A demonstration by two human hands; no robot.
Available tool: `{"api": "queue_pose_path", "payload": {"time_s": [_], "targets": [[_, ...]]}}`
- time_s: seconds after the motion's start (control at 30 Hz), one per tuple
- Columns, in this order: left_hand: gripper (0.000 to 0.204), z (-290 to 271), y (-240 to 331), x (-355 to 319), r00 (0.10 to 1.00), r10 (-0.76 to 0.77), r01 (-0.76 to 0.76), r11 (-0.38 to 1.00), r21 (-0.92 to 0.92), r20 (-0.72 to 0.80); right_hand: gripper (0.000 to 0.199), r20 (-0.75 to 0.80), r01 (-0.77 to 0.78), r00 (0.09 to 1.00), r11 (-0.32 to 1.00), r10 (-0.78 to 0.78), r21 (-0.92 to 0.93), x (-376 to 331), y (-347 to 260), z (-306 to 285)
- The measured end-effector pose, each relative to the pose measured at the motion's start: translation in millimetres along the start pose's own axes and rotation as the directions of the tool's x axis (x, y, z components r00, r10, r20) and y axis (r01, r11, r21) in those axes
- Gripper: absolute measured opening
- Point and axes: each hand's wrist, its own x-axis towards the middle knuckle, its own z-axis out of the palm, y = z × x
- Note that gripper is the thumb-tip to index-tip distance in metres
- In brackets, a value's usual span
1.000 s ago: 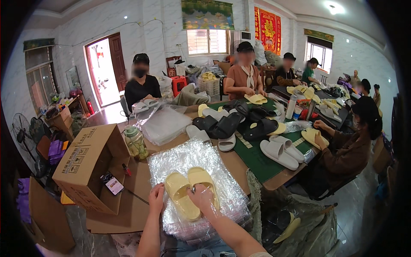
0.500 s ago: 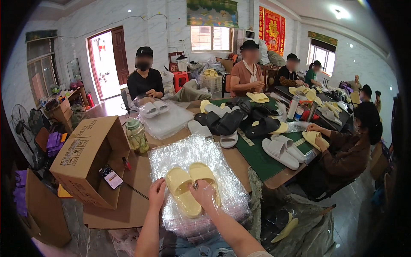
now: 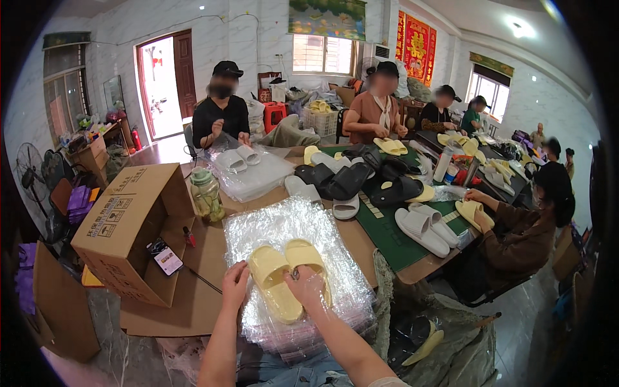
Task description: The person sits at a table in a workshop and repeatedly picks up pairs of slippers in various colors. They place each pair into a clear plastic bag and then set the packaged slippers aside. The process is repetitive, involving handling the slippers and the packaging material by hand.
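A pair of pale yellow slide slippers [image 3: 271,266] lies on a stack of clear plastic bags [image 3: 345,258] in front of me, under shiny film. My left hand [image 3: 235,282] is beside the left slipper, its fingers closed on the edge of the clear bag. Over the right slipper's heel, my right hand [image 3: 305,287] grips with bent fingers; film glints across its back, so it seems to be inside the bag. The fingertips are partly hidden between the two slippers.
An open cardboard box [image 3: 129,226] stands left, with a phone [image 3: 166,257] inside it. A glass jar [image 3: 206,197] is behind. Black slippers [image 3: 348,182] and grey slippers [image 3: 422,229] are heaped on the green mat [image 3: 380,248]. Several people sit around the table, handling slippers and bags.
The view has shifted slightly. My hands and the yellow slippers stay nearly as they were. Across the table, the person in black has raised a hand off the bagged slippers.
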Motion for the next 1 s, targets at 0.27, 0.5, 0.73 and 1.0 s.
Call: {"api": "queue_pose_path", "payload": {"time_s": [0.27,0.5,0.73,1.0], "targets": [[0.029,0,-2,0,1.0,0.001,-0.001,0.999,0.043,0.015,0.043,0.028,-0.014,1.0,1.0,0.014,0.012,1,-4,-6],[0.029,1,2,2,0.998,-0.053,0.054,0.999,-0.008,0.032,0.045,0.065,-0.051,0.997,0.999,0.051,0.003,1,-7,-8],[0.029,1,-4,0,0.999,-0.034,0.034,0.999,0.002,0.015,0.045,0.015,-0.014,1.0,1.0,0.014,0.001,0,-5,-6],[0.028,1,-5,0,1.0,-0.013,0.013,1.0,-0.004,0.019,0.042,-0.004,-0.005,1.0,1.0,0.005,0.0,0,-3,-3]]}}
